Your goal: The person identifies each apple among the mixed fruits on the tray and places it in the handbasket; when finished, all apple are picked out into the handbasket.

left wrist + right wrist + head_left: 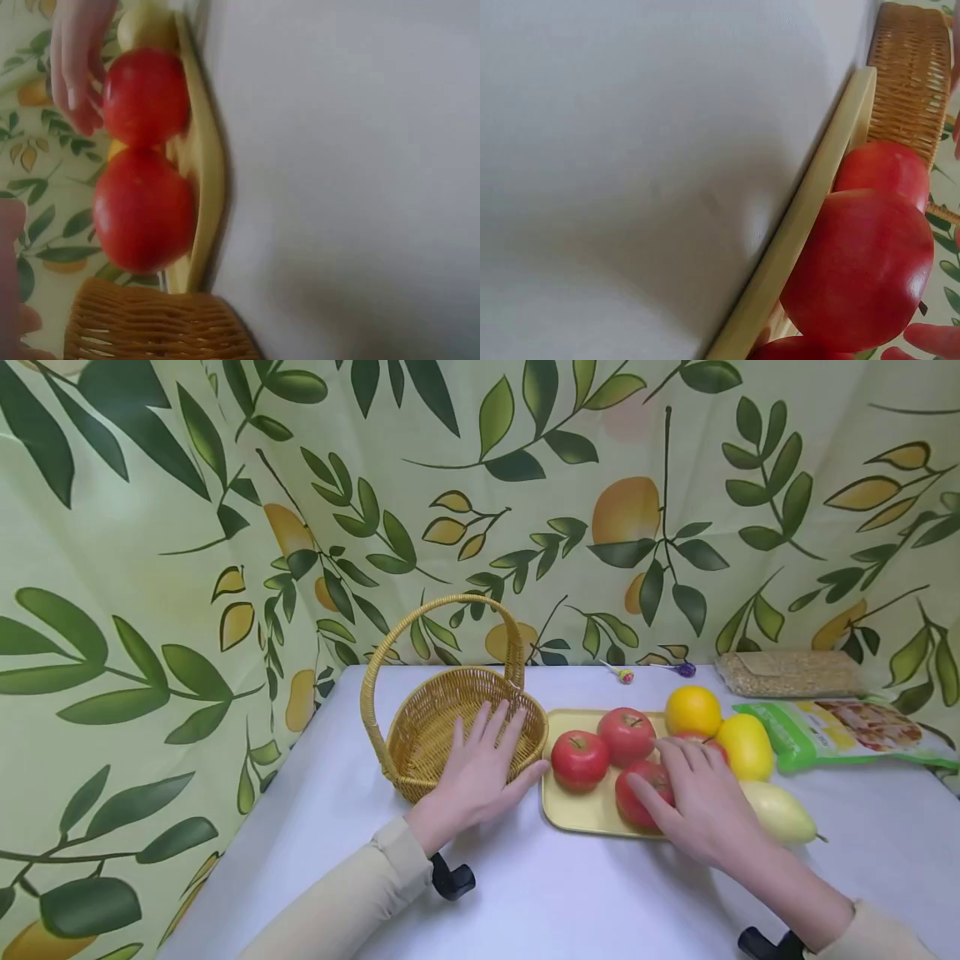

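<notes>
A wicker basket [408, 727] with a tall arched handle stands on the table, bare inside. My left hand [480, 768] hovers over its front right side with fingers straight and spread, holding nothing. To its right, a yellow tray [558, 814] bears several red apples, among them a left apple [579, 762], a back apple [627, 733] and a front apple [636, 806]. My right hand [705, 802] is over the front apple, thumb and fingers relaxed around its upper side; its fingertips [934, 339] show beside an apple [862, 270] in the right wrist view. Another apple is partly hidden behind this hand.
An orange [692, 710], a yellow oval fruit [747, 748] and a pale pear [780, 814] lie at the tray's right. Further right are a green food bag [840, 731] and a clear grain pack [795, 674]. Two lollipops [625, 676] lie behind the tray, near the leaf-patterned backdrop [555, 560].
</notes>
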`<state>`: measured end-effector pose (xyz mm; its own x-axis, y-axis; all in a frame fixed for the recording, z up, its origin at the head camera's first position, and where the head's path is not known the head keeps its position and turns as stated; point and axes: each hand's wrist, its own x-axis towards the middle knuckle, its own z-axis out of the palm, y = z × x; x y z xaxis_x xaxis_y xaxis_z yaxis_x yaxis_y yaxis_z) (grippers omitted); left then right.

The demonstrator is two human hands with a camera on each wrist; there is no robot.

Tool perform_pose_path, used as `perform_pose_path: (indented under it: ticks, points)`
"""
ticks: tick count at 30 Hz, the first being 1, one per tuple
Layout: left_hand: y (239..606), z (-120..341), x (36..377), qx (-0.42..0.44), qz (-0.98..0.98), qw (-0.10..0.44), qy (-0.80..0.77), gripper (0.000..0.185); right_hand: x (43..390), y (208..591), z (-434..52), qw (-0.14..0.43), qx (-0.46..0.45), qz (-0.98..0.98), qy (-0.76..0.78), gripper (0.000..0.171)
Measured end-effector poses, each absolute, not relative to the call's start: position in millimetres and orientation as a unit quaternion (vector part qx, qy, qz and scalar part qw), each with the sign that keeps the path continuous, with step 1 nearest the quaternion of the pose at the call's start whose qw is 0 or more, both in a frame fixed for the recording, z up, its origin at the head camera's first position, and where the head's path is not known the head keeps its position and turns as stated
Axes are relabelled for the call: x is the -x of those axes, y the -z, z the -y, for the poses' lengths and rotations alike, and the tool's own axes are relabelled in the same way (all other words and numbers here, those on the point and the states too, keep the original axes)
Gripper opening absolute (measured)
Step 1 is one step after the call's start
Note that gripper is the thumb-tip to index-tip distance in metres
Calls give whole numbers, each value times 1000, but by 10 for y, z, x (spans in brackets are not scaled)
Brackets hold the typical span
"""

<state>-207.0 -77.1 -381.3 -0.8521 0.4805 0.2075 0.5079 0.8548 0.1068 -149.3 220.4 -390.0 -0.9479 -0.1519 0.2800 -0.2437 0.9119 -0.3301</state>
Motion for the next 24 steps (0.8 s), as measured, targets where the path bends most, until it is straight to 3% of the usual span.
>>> perform_pose_path:
  ticks: [11, 24]
  points:
    - [3891, 1049, 1756, 285, 930, 127, 193, 76, 1367, 3970, -2182, 92, -50, 975, -197, 79]
    - [4116, 1259, 1692, 283, 889, 202, 296, 61, 1273, 4076, -2181, 49, -20, 967, -249, 93]
